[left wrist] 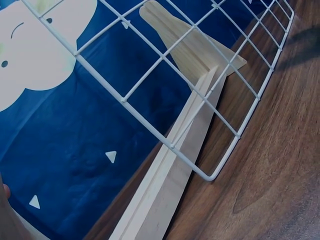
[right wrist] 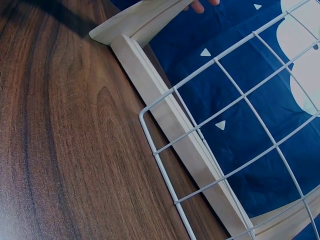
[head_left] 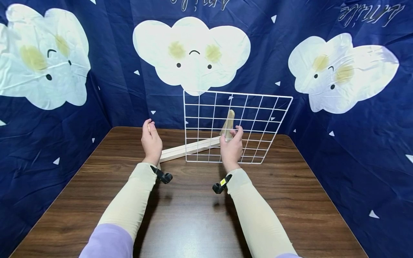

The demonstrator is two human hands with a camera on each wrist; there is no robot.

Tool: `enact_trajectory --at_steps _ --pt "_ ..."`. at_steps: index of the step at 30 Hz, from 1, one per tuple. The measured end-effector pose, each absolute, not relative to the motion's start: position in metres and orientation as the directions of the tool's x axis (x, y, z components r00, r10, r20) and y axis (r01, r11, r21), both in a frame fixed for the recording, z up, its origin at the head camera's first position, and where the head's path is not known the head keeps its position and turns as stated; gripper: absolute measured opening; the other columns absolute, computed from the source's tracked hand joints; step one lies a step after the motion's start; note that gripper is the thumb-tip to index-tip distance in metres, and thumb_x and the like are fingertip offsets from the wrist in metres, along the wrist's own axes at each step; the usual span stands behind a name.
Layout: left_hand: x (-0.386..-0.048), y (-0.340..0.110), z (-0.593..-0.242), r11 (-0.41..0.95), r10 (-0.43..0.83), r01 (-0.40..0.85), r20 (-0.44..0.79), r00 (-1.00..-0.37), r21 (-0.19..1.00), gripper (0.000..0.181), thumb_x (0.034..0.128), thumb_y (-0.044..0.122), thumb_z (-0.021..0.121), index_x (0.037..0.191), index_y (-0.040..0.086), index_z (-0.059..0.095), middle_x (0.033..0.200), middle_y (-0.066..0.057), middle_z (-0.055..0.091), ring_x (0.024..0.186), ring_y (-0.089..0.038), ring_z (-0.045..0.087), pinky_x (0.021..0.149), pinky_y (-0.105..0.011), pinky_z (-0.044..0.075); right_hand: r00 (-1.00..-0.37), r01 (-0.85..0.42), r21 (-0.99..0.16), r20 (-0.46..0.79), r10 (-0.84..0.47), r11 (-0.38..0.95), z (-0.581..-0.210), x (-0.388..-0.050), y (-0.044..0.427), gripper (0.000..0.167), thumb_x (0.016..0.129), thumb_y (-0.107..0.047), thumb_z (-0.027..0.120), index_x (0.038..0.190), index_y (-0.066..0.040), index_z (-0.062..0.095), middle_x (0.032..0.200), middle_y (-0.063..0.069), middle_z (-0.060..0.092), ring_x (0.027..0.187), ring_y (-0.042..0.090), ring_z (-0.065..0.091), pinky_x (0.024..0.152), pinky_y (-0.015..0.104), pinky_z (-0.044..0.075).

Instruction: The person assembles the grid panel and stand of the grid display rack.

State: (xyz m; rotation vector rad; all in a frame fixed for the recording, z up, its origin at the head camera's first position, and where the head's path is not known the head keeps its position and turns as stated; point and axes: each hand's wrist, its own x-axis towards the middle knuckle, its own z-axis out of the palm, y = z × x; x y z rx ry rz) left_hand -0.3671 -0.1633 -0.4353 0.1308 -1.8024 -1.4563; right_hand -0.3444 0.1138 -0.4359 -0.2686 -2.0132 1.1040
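My left hand (head_left: 151, 145), at eleven o'clock, and right hand (head_left: 231, 152), at one, are hanging loosely curved, any grip unclear. I'm probably aligning the white rectangular wire grid (head_left: 213, 118), at one, with the long pale wooden rail (head_left: 174, 153); next calls for steadiness. Only the right wrist view is clearly showing the pale flat wooden upright (right wrist: 155, 22) beside my left hand.

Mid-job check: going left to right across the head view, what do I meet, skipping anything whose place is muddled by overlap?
Left cloud print → left hand → white wire grid → right cloud print.
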Motion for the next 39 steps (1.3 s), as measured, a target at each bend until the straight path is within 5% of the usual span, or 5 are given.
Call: enact_trajectory --at_steps 39 --pt "-0.368 -0.133 -0.437 0.311 -0.489 0.399 0.505 -0.711 0.863 0.038 0.1097 0.033 0.042 0.138 0.011 0.056 0.131 -0.012 0.065 0.115 -0.028 0.061 0.098 -0.043 0.045 -0.654 -0.193 -0.77 0.563 0.505 0.608 -0.437 -0.345 0.114 0.063 0.087 -0.027 0.074 0.14 -0.016 0.044 0.113 -0.001 0.068 0.099 0.027 0.069 0.064 0.047 0.048"
